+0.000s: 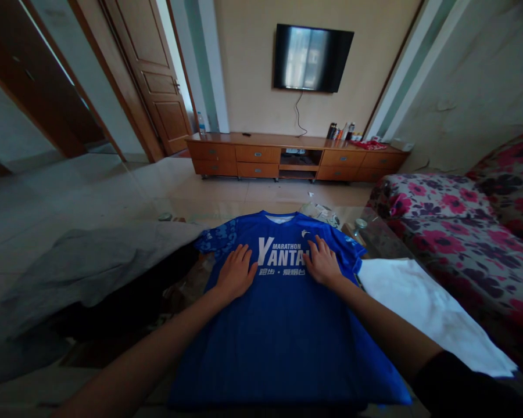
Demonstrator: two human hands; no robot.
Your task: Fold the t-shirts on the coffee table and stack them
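Blue tee w/ white MARATHON YANTAI print lies flat, face up on glass desk, collar away from the person. L hand rests on tee's chest, just L of print; fingers slightly spread, nothing gripped. R hand is on tee's chest too, at print's R end; fingers loosely spread, no hold on anything. Black cloth lies L of tee, near its side; grey garment also L of tee, a bit farther out. White cloth sits R of tee, just beside its sleeve. Flowered sofa farther R of tee. Past tee's collar, well apart: wooden TV cabinet w/ bottles on top, & wall-mounted TV, higher up past tee.
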